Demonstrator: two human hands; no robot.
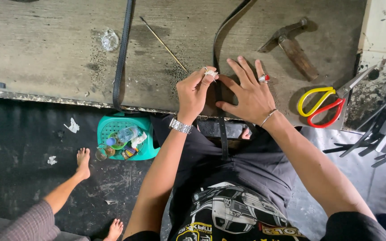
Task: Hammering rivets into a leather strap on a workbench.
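Here, pressed flat on the counter (pixel 45 49) with fingers (pixel 242 71) spread wide: the right hand (pixel 249 96), thumb reaching in to touch the dark belt strap (pixel 218 89), seemingly to pin the strap so it cannot slide. Pinched just beside those spread fingers, over the same strap: the left hand (pixel 194 91), fingertips closed on something small and pale, too small to tell what, held right at the strap's surface as if for close work at one spot. Running away from the fingers toward the far counter edge, and back toward the body across the lap: the strap itself, kept straight and centred between both hands, likely so both can reach it evenly. To the right of the fingers, near but untouched: a hammer (pixel 291 44) lying angled with its head away, and beyond it scissors (pixel 325 102) with yellow and red handles at the counter's corner, both parked within easy reach of the right hand. Left of the fingers: a thin rod (pixel 164 44) lying slantwise, a second dark strap (pixel 122 53) hanging over the counter's near edge, and a small clear glass dish (pixel 110 40) further out, well apart. Below the counter on the floor, left of the left arm: a teal plastic stool (pixel 123 134) carrying a bottle and small oddments. At the lower left, another person's bare feet (pixel 83 163), apart from the work. At the far right edge, a bundle of dark straps (pixel 385 129) hanging down.
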